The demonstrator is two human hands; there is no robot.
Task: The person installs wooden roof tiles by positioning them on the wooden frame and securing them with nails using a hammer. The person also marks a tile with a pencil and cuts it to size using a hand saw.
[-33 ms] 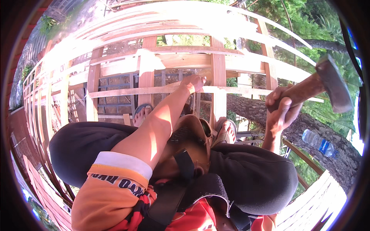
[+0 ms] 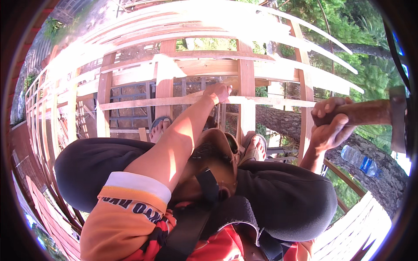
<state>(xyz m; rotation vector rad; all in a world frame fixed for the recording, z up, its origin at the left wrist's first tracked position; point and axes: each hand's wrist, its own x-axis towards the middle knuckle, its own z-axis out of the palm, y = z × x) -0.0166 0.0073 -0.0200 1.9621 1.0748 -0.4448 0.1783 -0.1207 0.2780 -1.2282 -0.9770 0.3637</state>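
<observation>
My right hand (image 2: pixel 332 124) is closed around the wooden handle of a hammer (image 2: pixel 370 114), raised at the right over a tree trunk. The hammer's dark metal head stands at the picture's right rim, partly lost in shadow. My left hand (image 2: pixel 218 93) is closed at a thin wooden batten (image 2: pixel 150 102) that runs crosswise in front of me. Its fingers are curled together, and whatever they may pinch is hidden. The batten lies across thicker rafters (image 2: pixel 247 82), just left of one of which my left hand rests.
Several more battens (image 2: pixel 209 55) cross the rafters farther out, washed out by sunlight. My sandalled feet (image 2: pixel 257 147) stand among the timbers, with gaps down to the ground. A brown tool pouch (image 2: pixel 213 152) hangs between my knees. A plastic bottle (image 2: pixel 360 161) lies by the trunk (image 2: pixel 387 174).
My right hand has moved slightly right, and the hammer has swung outward to the right, its handle now nearly level. The left hand has stayed at the batten.
</observation>
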